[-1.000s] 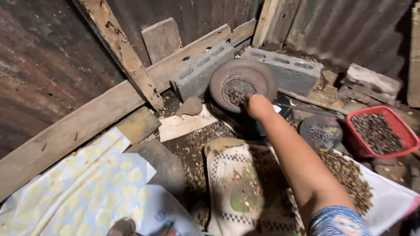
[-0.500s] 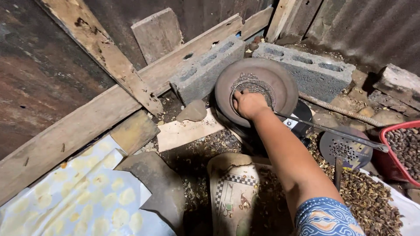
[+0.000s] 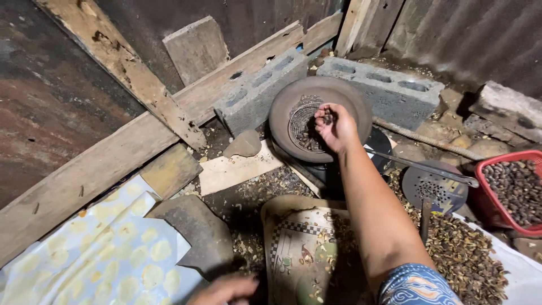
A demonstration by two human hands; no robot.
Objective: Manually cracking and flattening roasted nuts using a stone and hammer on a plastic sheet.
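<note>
My right hand [image 3: 333, 125] reaches out over a round rusty metal dish [image 3: 293, 107] that leans on two concrete blocks. Its fingers are curled around several small dark seeds above the dish's centre, where more seeds [image 3: 307, 141] lie. My left hand [image 3: 226, 290] rests low at the bottom edge, beside a flat dark stone [image 3: 195, 229], and its fingers are partly cut off by the frame. A patterned tray [image 3: 299, 254] with scattered husks lies between my arms.
A red basket [image 3: 511, 189] of dark seeds stands at the right. A perforated metal scoop [image 3: 432, 186] lies on a heap of husks [image 3: 466, 254]. Wooden planks [image 3: 130, 147] and a corrugated wall enclose the back. A yellow-patterned cloth [image 3: 101, 254] covers the ground at left.
My right hand has lifted from the dish's rim to its centre and closed on seeds. The view has tilted down and moved closer, bringing my left hand into the bottom edge.
</note>
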